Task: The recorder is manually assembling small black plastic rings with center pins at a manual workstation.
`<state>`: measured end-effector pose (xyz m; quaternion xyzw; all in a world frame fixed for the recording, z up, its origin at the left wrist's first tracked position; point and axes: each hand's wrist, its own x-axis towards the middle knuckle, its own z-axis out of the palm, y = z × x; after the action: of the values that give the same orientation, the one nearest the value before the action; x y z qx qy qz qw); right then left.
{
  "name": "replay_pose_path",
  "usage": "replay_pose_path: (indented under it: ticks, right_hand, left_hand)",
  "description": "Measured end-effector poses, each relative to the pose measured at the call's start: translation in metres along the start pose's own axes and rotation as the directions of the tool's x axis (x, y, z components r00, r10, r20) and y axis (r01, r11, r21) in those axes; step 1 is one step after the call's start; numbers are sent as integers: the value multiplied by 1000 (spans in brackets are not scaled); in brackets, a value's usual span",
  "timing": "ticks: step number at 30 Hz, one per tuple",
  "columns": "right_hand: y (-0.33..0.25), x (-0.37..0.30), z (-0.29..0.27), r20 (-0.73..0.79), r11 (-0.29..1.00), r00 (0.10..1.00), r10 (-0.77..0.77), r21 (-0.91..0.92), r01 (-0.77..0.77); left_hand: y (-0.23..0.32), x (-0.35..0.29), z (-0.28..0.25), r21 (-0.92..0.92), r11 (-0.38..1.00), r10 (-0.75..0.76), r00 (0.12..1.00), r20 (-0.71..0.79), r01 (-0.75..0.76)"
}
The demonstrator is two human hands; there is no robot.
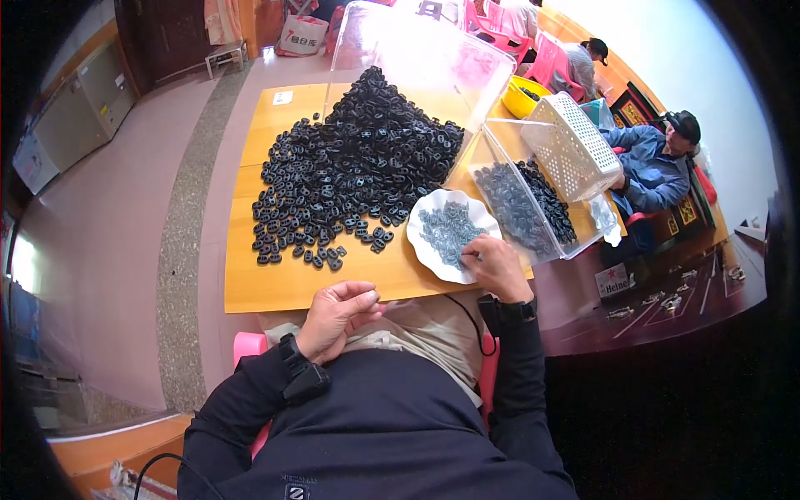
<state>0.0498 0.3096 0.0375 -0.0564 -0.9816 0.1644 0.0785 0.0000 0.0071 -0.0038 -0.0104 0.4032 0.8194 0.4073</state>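
My left hand (337, 318) hovers just off the table's near edge, thumb and index finger pinched together. A tiny dark bit shows at their tips, too small to name. Over the right side of a white scalloped plate (422, 243), my right hand (500, 268) is closed with its fingertips down at small translucent grey pieces (450, 227); whatever they grip is hidden. Left of the plate, a large heap of black two-holed oval pieces (350, 167) spreads over the wooden table (267, 287), with a few strays nearest my left hand.
A large clear box (492, 92) stands behind the heap. Right of the plate, a clear bin (546, 250) holds more black pieces, with a white perforated basket (575, 146) above it. Beyond are a yellow bowl (518, 102) and a co-worker in blue (654, 171).
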Motion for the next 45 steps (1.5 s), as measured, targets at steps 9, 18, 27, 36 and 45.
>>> replay_pose_path:
  ticks: [9, 18, 27, 36, 45]
  right_hand:
    - [-3, 4, 2, -79, 998, 997, 3, 63, 2]
    - [-3, 7, 5, -189, 949, 982, 27, 314, 34]
    - [-45, 3, 12, 11, 498, 1000, 17, 867, -18]
    - [-101, -8, 40, -1, 388, 976, -218, 918, 88]
    - [-105, -11, 46, 5, 425, 985, -171, 903, 69]
  left_hand:
    - [1, 0, 1, 4, 1000, -1, 1000, -3, 1]
    - [5, -2, 7, 25, 1000, 0, 1000, -2, 0]
    - [3, 0, 11, 76, 997, 10, 1000, 29, -12]
    - [14, -2, 23, 38, 999, 13, 988, 151, -19]
    - [7, 3, 14, 43, 990, 125, 973, 194, -135]
